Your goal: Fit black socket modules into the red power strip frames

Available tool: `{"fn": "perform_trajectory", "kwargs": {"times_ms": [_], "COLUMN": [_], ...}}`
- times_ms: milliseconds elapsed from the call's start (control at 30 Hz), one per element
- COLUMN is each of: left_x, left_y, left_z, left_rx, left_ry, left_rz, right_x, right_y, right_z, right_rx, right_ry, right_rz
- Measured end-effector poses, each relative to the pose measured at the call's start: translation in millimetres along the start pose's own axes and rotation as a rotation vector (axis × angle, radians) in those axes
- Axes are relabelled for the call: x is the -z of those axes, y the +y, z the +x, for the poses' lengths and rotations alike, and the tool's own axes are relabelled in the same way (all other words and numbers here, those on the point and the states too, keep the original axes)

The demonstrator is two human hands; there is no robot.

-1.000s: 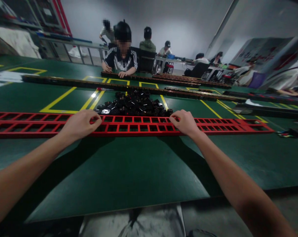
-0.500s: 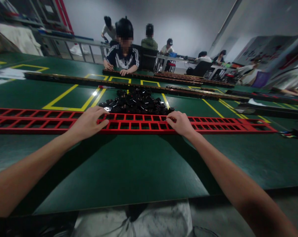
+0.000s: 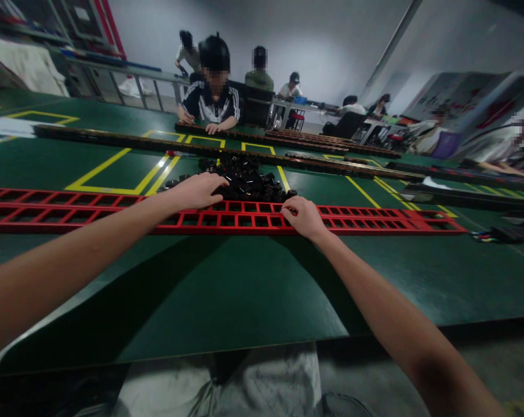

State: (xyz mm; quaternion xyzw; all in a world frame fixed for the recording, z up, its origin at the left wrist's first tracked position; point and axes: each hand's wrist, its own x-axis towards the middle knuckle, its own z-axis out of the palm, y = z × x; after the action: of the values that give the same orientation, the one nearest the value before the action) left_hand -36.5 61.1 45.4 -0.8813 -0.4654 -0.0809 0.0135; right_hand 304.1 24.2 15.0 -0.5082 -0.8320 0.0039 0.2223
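A long red frame (image 3: 236,222) with two rows of rectangular openings lies across the green table in front of me. Behind its middle is a heap of small black parts (image 3: 248,176). My left hand (image 3: 199,191) reaches over the frame to the heap's near left side, thumb and fingers apart, with nothing visible between them. At the frame, right of the heap, my right hand (image 3: 303,215) has its thumb and fingers curled together. Whatever lies between those fingertips is too small and dark to make out.
Long dark strips (image 3: 157,142) cross the table beyond the heap. Another dark bar (image 3: 453,194) and a bundle of wires (image 3: 483,236) lie at the right. A co-worker (image 3: 212,104) sits opposite with both hands on a strip. Yellow tape marks (image 3: 101,168) the table.
My left hand has moved right and forward, from the red frame to the heap of black parts. My right hand stays by the frame, fingers still curled. The view has shifted slightly.
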Motion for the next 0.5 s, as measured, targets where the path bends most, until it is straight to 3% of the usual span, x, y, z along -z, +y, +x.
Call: {"fn": "perform_trajectory", "kwargs": {"times_ms": [133,300,400,500], "left_x": [-4,-4,0,1], "left_y": [-7,-12,-7,2], "left_z": [15,13,3,-13], "left_rx": [-0.035,-0.102,-0.088,-0.024], "left_ry": [-0.106,-0.099,-0.016,0.155], "left_rz": [0.036,0.048,0.029,-0.071], "right_x": [-1,-1,-1,0], "right_y": [1,0,0,0], "right_z": [0,0,0,-1], "right_rx": [0.018,0.030,0.035,0.048], "right_ry": [-0.004,-0.005,-0.001,0.008], "right_rz": [0.015,0.016,0.027,0.044]}}
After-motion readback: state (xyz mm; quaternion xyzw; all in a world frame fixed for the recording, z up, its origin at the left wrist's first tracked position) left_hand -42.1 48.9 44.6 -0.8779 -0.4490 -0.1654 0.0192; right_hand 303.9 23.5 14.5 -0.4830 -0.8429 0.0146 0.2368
